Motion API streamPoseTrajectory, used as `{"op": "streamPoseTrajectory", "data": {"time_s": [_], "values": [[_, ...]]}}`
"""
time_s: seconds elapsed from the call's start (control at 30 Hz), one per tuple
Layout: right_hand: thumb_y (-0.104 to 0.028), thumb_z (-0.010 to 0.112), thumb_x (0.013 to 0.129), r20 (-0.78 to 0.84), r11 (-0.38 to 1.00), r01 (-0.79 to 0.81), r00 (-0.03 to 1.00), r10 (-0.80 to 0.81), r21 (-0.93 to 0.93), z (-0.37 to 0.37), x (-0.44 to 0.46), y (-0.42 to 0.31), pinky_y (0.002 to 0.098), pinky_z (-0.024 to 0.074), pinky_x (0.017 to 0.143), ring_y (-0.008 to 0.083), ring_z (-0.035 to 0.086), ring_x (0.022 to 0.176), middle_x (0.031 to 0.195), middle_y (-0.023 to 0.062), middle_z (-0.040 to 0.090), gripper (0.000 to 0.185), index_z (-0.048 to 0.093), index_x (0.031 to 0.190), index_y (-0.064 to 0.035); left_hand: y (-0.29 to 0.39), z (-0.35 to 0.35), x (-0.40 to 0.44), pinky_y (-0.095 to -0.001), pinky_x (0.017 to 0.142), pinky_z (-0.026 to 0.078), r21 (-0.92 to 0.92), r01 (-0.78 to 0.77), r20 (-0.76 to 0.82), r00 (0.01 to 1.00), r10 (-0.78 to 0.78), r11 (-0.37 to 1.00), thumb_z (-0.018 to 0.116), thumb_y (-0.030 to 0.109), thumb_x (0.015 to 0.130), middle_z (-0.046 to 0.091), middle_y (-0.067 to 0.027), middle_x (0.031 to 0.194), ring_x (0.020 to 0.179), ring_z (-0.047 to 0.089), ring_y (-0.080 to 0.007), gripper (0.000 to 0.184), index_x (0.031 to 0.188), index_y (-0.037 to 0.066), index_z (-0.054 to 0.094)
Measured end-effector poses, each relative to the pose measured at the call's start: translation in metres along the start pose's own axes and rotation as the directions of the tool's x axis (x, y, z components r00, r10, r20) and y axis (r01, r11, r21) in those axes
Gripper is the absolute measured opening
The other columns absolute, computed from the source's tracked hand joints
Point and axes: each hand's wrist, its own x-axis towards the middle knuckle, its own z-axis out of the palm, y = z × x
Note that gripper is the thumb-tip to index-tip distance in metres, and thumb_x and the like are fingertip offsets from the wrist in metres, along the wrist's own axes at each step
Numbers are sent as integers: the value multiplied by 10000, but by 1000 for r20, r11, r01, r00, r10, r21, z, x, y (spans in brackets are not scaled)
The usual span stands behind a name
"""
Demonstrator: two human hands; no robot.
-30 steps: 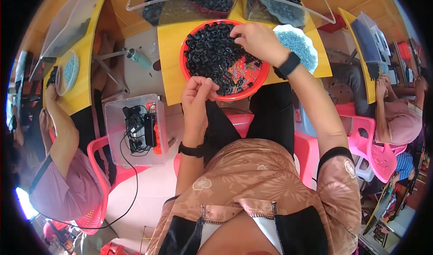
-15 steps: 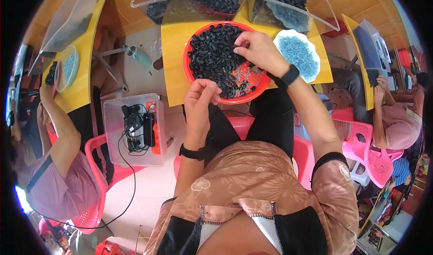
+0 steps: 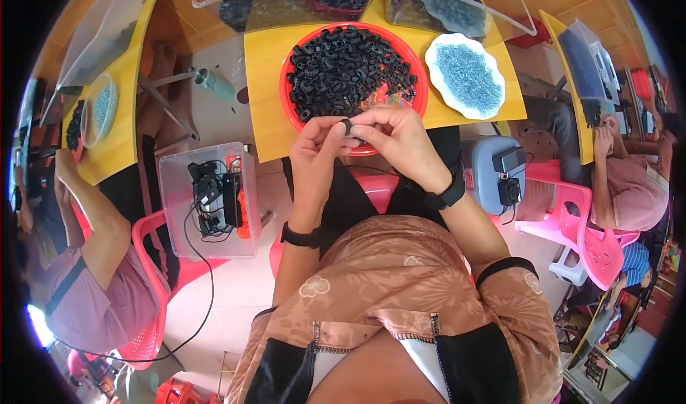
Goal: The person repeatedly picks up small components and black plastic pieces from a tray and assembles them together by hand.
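My left hand (image 3: 316,146) and my right hand (image 3: 399,141) meet at the near rim of a red basin (image 3: 423,93). Between their fingertips they pinch one small black plastic part (image 3: 347,126), largely covered by the fingers. Many similar black parts (image 3: 336,68) fill the basin, and its patterned bottom shows at the right. A white scalloped plate (image 3: 431,59) heaped with small bluish clear pieces (image 3: 468,76) lies to the right of the basin. Both wrists wear black bands.
Clear bins (image 3: 286,0) of black parts stand behind the basin on the yellow table (image 3: 264,129). At left is a clear box (image 3: 171,196) with cables; a grey case (image 3: 489,179) sits at right. People work at yellow tables on both sides.
My right hand has come from above the parts in the basin down and left to meet my left hand. A small black part now shows between the fingertips.
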Motion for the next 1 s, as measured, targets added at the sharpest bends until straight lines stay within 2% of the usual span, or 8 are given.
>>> {"op": "streamPoseTrajectory", "data": {"time_s": [0.03,0.13,0.23,0.33,0.43,0.63,0.83,1.0], "values": [[-58,640,810,3,998,13,1000,-13,-58,-2,-2,-1,237,464,582,91,584,642,760,68,646,114,680,895,7,-1,-1,0,-189,634,488,-1,-2,1,1000,2,1000,587,135,907,653,-61,854,729,627,-92,173,1019,2,593],[-64,640,807,11,999,4,1000,-4,38,-7,-5,2,248,469,618,120,596,678,761,89,630,123,681,902,2,0,0,1,-190,621,487,-35,4,-4,1000,-4,999,575,128,912,649,-65,839,710,629,-98,148,993,6,590],[-94,649,809,-80,983,100,990,-113,-155,-31,0,14,297,485,664,193,629,738,803,115,650,124,679,882,2,3,1,0,-192,604,485,-93,26,-20,999,-28,995,563,127,916,645,-68,830,686,630,-106,139,989,11,589],[-126,667,776,-190,894,49,970,-148,-446,-58,5,17,355,499,678,292,643,753,793,142,661,123,683,854,-32,0,-4,2,-196,597,485,-103,23,-20,999,-25,994,556,132,921,647,-67,832,673,630,-112,155,1017,16,591],[-130,670,758,-214,789,-38,970,-119,-613,-69,4,14,382,499,683,322,633,761,785,150,657,115,685,834,-44,-3,-6,3,-192,597,476,-117,31,-14,999,-33,993,555,137,923,649,-69,838,669,621,-98,184,1055,14,594],[-101,657,735,-77,789,104,979,-189,-606,-60,11,26,416,487,679,325,624,758,778,146,641,103,687,825,-61,-1,-5,2,-182,599,454,-58,27,6,1000,-26,998,568,155,919,654,-61,851,675,603,-79,207,1068,20,620],[-72,633,729,30,693,219,961,-274,-687,-54,29,29,436,476,659,336,604,767,792,135,587,99,685,812,-79,0,-5,2,-176,588,443,-36,25,14,1000,-25,999,574,157,916,653,-51,850,668,594,-68,206,1063,23,630],[-88,643,721,49,592,186,970,-239,-784,-52,36,27,429,485,639,333,610,764,828,138,586,83,668,799,-73,2,-5,2,-170,576,444,-64,32,13,999,-32,997,584,148,908,644,-49,829,660,596,-67,197,1045,17,636]]}}
